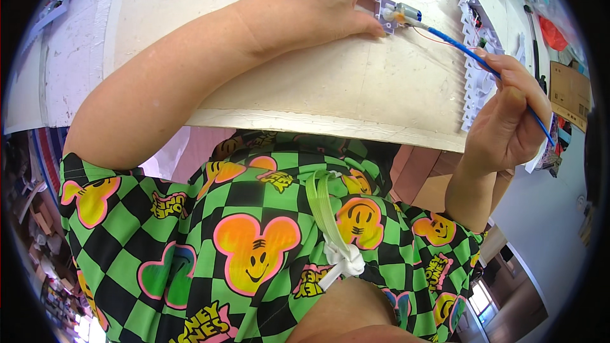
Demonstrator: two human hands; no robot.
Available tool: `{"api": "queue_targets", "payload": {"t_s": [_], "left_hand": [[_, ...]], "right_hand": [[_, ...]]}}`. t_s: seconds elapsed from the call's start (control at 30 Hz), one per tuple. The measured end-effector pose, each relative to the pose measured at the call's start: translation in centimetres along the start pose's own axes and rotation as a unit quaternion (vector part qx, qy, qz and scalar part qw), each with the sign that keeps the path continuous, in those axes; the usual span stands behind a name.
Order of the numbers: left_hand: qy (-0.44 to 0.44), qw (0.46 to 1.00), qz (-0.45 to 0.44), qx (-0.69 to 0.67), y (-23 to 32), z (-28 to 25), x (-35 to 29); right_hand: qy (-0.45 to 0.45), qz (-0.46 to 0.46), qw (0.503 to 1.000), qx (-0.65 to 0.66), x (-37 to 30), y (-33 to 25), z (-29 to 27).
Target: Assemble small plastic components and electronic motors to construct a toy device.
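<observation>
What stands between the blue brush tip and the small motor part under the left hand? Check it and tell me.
Nothing visible. The right hand holds the blue brush, and its tip already reaches the small motor part that the left hand pins to the pale board. A thin red wire runs beside the brush, not across its tip.

Pale scuffed worktable with a chipped front edge, bright even light, brown cardboard box at the right, cluttered shelves lower left, window and pale wall lower right
</observation>
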State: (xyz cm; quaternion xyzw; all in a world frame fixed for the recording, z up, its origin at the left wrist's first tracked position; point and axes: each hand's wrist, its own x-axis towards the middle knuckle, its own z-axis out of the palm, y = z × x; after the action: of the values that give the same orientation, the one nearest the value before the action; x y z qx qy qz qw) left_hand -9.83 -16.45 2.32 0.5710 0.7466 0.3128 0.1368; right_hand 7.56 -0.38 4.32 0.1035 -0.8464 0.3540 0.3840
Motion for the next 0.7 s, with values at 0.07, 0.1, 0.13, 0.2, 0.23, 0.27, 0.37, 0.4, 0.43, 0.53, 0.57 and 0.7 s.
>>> {"api": "queue_targets", "payload": {"t_s": [0.07, 0.1, 0.13, 0.2, 0.23, 0.27, 0.37, 0.4, 0.43, 0.53, 0.57, 0.7], "left_hand": [[0.037, 0.996, 0.017, 0.079, -0.5, 0.3, -0.2], [0.04, 0.996, 0.018, 0.081, -0.8, 0.4, -0.2], [0.032, 0.999, 0.002, 0.031, -1.3, 0.9, 0.2], [0.054, 0.998, 0.012, 0.017, -1.5, 1.4, 0.0], [0.083, 0.995, 0.043, 0.044, -1.8, 2.2, -0.2], [0.071, 0.996, 0.039, 0.045, -1.8, 2.1, -1.0], [0.052, 0.998, 0.005, 0.034, -2.7, 2.0, -3.9], [0.058, 0.998, 0.006, 0.031, -2.5, 1.9, -4.8], [0.067, 0.997, 0.031, 0.035, -2.6, 1.8, -5.1], [0.041, 0.999, 0.002, 0.027, -2.5, 1.2, -6.1], [0.052, 0.998, 0.011, 0.035, -2.4, 1.1, -6.3], [0.051, 0.998, 0.016, 0.02, -2.7, 0.9, -7.0]], "right_hand": [[0.007, 0.017, 1.0, -0.017, 0.2, 0.4, -0.8], [0.007, 0.013, 1.0, -0.018, 0.7, 0.2, -1.0], [0.047, 0.032, 0.998, -0.001, 1.2, -0.1, -1.7], [0.105, 0.029, 0.994, 0.019, 2.5, -0.3, -3.7], [0.11, 0.015, 0.994, -0.003, 2.7, 0.6, -4.8], [0.159, 0.027, 0.987, -0.006, 3.2, 1.2, -5.8], [0.242, 0.043, 0.968, -0.05, 5.2, 4.9, -6.7], [0.248, 0.067, 0.965, -0.048, 5.8, 6.2, -7.8], [0.249, 0.062, 0.961, -0.099, 6.4, 7.5, -9.0], [0.272, 0.112, 0.947, -0.128, 7.9, 10.5, -11.6], [0.278, 0.097, 0.947, -0.128, 8.4, 11.7, -12.2], [0.261, 0.194, 0.903, -0.281, 8.6, 13.2, -12.1]]}}
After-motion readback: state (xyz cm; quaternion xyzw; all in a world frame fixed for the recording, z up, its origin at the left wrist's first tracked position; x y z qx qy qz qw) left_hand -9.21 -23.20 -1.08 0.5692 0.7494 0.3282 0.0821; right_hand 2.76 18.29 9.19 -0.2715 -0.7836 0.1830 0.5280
